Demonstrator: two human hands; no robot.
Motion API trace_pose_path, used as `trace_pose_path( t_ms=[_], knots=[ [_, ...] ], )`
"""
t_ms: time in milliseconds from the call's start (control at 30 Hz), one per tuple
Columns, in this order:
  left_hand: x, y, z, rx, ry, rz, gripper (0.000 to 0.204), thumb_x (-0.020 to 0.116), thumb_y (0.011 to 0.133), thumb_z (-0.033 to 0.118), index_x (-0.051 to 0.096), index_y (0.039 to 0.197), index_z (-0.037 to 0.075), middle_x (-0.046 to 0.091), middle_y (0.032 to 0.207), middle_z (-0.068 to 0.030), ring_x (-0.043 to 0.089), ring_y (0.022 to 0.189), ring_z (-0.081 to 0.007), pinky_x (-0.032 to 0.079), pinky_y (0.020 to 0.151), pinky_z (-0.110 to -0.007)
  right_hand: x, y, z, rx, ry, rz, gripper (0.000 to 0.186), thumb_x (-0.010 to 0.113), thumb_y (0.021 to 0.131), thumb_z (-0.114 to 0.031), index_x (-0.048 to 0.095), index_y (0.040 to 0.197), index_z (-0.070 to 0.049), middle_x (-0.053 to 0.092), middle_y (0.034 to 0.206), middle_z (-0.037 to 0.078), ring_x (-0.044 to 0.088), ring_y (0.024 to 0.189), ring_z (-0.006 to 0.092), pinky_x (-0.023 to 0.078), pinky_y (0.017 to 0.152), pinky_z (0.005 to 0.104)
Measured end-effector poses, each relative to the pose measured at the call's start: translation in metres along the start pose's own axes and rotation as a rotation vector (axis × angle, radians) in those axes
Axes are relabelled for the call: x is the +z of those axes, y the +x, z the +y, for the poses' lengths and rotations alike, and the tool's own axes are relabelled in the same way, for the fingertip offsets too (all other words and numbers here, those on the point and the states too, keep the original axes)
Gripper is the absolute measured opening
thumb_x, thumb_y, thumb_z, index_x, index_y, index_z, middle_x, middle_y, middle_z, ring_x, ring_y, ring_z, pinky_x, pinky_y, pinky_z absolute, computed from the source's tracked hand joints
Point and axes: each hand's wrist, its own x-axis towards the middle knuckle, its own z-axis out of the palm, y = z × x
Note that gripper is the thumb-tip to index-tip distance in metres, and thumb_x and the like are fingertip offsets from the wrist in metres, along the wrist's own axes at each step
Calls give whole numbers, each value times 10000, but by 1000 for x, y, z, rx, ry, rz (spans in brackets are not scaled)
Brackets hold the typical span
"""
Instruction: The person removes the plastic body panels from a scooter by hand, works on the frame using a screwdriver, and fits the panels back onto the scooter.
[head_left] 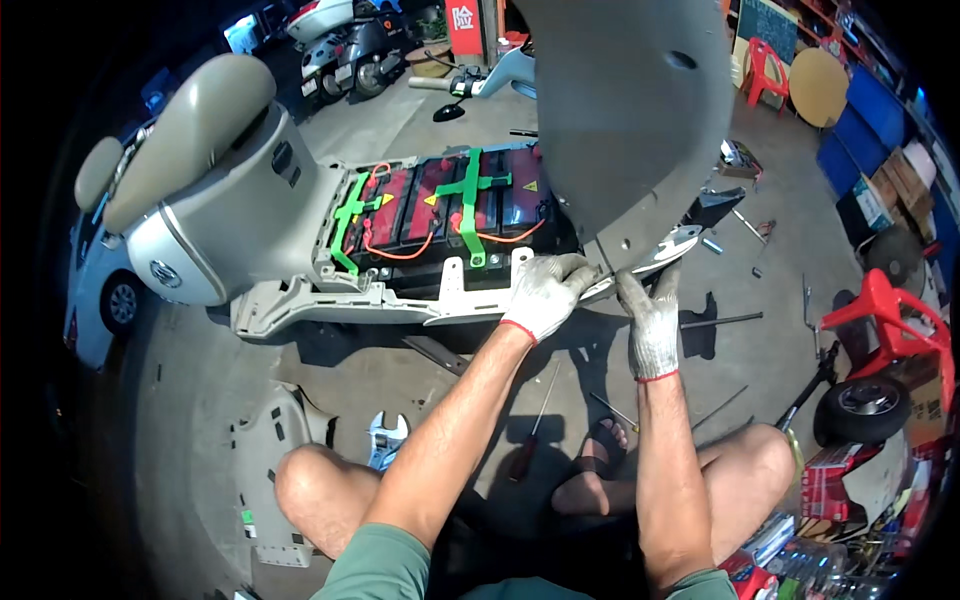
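Observation:
An electric scooter stands across in front of me with its floor cover off, baring a row of batteries (408, 212) under green straps (470, 195) with orange wires. My left hand (545, 292), in a white glove with a red cuff, is closed on the light grey side trim (598, 288) beside the battery bay. To its right, my gloved right hand (652, 318) is closed on the same trim near the base of the grey front shield (635, 120). Its fingers reach up along the edge, and their tips are partly hidden.
A screwdriver (525, 455) and a large adjustable wrench (386, 438) lie on the floor near my legs. A removed grey panel (272, 450) rests at the left. A red plastic chair (890, 320) and a small wheel (862, 408) are at the right.

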Motion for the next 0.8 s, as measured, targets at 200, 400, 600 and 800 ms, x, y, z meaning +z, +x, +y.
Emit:
trace_pose_path(
  t_ms=[200,400,600,800],
  knots=[
    [7,0,-8,95,-7,103,355,560,912,381,747,958,83,722,917,-146,663,906,-345,485,830,-460,7,0,21,-263,-468,163,796,776,818,-132,326,1447,54,575,1261,161,552,1102,226,444,972,328],
    [9,1,-12,98,32,140,280,529,896,318,735,898,127,722,893,-105,660,889,-321,446,879,-464,23,7,28,-355,-516,267,692,765,831,-132,381,1383,28,604,1161,136,585,991,203,488,868,318],
    [1,1,-15,69,-33,120,292,561,888,330,737,909,99,711,828,-129,649,861,-344,463,817,-476,17,9,22,-51,-213,165,520,688,881,-74,412,1322,-64,621,1024,89,616,846,163,507,691,296],
    [2,4,-15,28,21,28,341,487,924,343,745,932,119,725,884,-122,657,896,-324,444,884,-455,28,7,10,-6,-100,166,483,694,852,-23,418,1248,-37,598,928,69,551,708,113,450,584,254]
  ],
)
